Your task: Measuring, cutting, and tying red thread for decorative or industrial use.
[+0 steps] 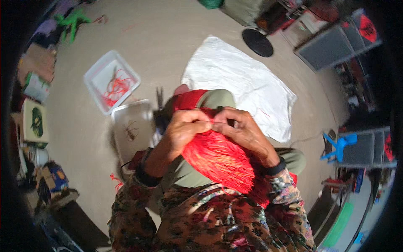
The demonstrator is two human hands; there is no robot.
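Note:
A thick bundle of red cord strands [220, 157] lies across my lap, fanning out below my hands. At its upper end my left hand [189, 128] pinches a bit of red cord between thumb and finger. Right beside it, my right hand [239, 128] pinches the same spot, fingertips nearly touching the left ones. The exact knot or strand between the fingertips is too small to make out. Red cloth or cord [189, 100] also shows over my knee, just beyond the hands.
A white sheet [239, 80] is spread on the floor ahead. To the left stand a white bin with red cord [90, 77] and a pale tray with brownish strands [119, 111]. Dark-handled scissors [159, 98] are near the tray. A blue toy-like stool [340, 147] is at right.

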